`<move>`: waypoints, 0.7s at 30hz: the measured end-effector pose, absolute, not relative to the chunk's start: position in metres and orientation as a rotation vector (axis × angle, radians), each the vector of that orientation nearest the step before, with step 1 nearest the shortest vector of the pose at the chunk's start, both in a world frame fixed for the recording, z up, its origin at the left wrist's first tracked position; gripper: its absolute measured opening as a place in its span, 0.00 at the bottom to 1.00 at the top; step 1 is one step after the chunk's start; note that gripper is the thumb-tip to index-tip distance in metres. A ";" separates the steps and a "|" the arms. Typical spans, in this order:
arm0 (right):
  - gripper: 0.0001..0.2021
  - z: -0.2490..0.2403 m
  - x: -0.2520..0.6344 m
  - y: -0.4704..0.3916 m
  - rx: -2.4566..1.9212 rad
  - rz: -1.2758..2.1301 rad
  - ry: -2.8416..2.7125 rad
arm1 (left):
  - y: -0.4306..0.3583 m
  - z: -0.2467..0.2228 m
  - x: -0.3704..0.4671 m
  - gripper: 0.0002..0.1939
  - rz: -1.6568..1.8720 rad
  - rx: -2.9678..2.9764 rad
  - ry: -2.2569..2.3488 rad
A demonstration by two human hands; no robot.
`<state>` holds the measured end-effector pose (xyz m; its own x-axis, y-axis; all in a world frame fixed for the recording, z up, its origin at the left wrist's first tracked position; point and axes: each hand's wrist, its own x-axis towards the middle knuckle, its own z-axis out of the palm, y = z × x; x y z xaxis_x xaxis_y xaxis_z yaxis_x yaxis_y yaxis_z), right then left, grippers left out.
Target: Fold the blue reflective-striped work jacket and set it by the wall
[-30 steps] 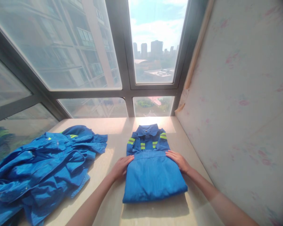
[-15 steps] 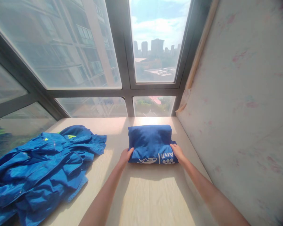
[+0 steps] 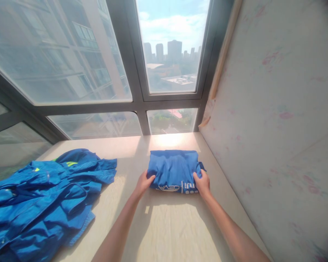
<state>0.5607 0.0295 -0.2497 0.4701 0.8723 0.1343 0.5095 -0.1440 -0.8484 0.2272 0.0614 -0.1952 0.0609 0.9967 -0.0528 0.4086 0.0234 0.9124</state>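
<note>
A blue garment [image 3: 173, 167], folded into a compact rectangle, lies on the pale wood-grain surface in front of me. White lettering and a logo run upside down along its near edge. My left hand [image 3: 145, 182] grips the garment's left side, thumb on top. At the opposite side my right hand [image 3: 202, 182] is closed on the right edge and covers part of the lettering. The fingers under the cloth are hidden. Which kind of garment it is cannot be made out in its folded state.
On the left a loose, crumpled pile of blue clothing [image 3: 51, 196] with yellow-green patches spreads over the wooden surface [image 3: 175, 233]. Grey-framed windows [image 3: 136, 105] stand behind. A wall with floral paper [image 3: 268, 120] rises along the right side.
My right hand has moved inward over the garment's right edge and now covers some lettering. The left hand still holds its side. The camera view has shifted slightly to the right.
</note>
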 end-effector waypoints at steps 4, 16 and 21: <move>0.21 -0.275 0.553 0.008 -1.780 0.246 -0.986 | 0.059 -0.206 0.239 0.24 0.955 1.575 1.511; 0.21 -0.280 0.576 0.024 -1.924 0.175 -1.069 | 0.095 -0.229 0.251 0.14 0.823 1.633 1.832; 0.19 -0.274 0.589 0.024 -1.968 0.166 -1.212 | 0.072 -0.235 0.256 0.25 0.969 1.749 1.749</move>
